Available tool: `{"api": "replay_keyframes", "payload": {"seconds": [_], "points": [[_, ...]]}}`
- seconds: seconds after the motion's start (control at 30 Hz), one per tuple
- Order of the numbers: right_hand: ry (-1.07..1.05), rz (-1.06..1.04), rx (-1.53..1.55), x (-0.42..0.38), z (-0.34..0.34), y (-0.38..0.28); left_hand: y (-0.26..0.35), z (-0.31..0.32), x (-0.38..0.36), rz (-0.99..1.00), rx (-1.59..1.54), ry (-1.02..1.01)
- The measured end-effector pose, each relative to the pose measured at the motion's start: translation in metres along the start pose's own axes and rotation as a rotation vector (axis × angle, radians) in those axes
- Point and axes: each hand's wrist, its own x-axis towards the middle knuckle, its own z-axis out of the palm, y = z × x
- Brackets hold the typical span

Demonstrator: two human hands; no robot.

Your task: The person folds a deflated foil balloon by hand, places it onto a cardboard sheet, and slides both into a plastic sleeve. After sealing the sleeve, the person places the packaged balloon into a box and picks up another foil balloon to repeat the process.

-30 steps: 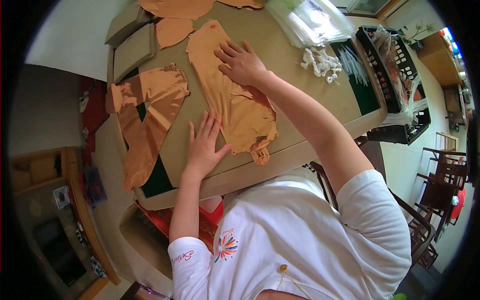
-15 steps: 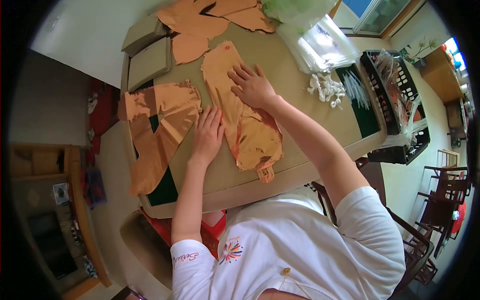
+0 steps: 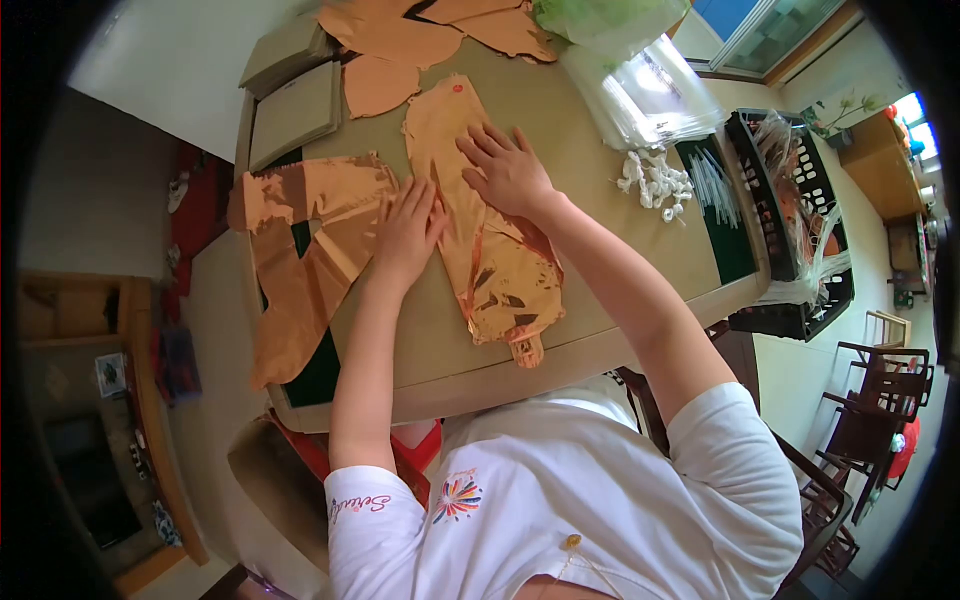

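A flat, deflated copper-coloured foil balloon (image 3: pixel 487 262) lies lengthwise on the table in front of me, its tab toward my body and a red dot near its far end. My right hand (image 3: pixel 510 175) rests flat on its upper part, fingers stretched out. On its left edge lies my left hand (image 3: pixel 405 235), also open, with the fingers extended forward. A second deflated foil balloon (image 3: pixel 325 260), with a small opening through it, is spread just left of my left hand. Neither hand grips anything.
More copper foil balloons (image 3: pixel 400 50) lie at the far edge beside stacked card-like packs (image 3: pixel 295 118). At the right are clear plastic bags (image 3: pixel 655 95), white bundled pieces (image 3: pixel 655 183), thin clear straws (image 3: pixel 712 185) and a black crate (image 3: pixel 790 220). Chairs (image 3: pixel 875 410) stand beyond.
My left hand has slid forward, away from my body, along the foil balloon's left edge. My right hand stays nearly in place on the balloon. The view has shifted slightly.
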Motion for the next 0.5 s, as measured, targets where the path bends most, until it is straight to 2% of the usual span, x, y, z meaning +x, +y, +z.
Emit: {"api": "replay_keyframes", "payload": {"seconds": [0.3,0.33,0.43,0.5], "points": [[0.007,-0.026,-0.017,0.002,0.001,0.001,0.052,-0.008,-0.095,0.164,-0.140,-0.048],[0.011,-0.028,-0.028,0.003,0.002,0.002,0.053,-0.010,-0.097,0.183,-0.161,-0.063],[0.006,-0.034,-0.054,0.002,0.002,0.002,0.046,-0.014,-0.072,0.172,-0.332,0.116],[-0.011,-0.028,-0.056,0.002,-0.004,-0.001,0.043,-0.010,-0.036,0.102,-0.291,0.187]]}}
